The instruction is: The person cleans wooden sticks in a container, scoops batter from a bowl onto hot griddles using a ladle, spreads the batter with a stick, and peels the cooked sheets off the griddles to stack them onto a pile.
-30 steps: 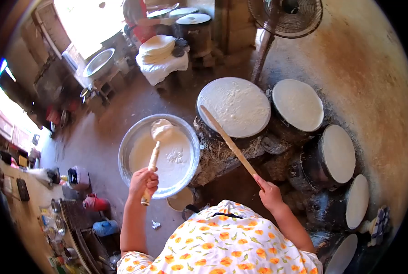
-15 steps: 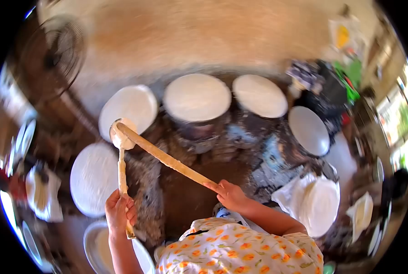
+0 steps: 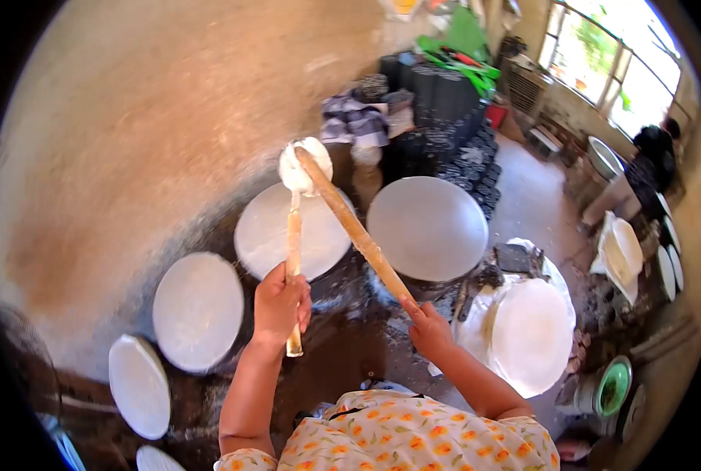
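Observation:
My left hand grips the handle of a ladle, whose bowl is full of white batter. My right hand is closed on the end of a long flat wooden stick. The stick's far tip lies over the ladle's bowl. Both are above a white-covered round griddle. Right of it sits a greyer, smooth round griddle. A stack of thin white rounds lies on cloth at the right.
More white-topped griddles curve along the wall at the left. Black cylindrical blocks and a checked cloth stand behind. A green basin is at the lower right. A person in dark clothes is near the window.
The view has swung right, away from the large batter basin. The ladle, first over the basin, now hangs over a griddle with the stick's tip against its bowl.

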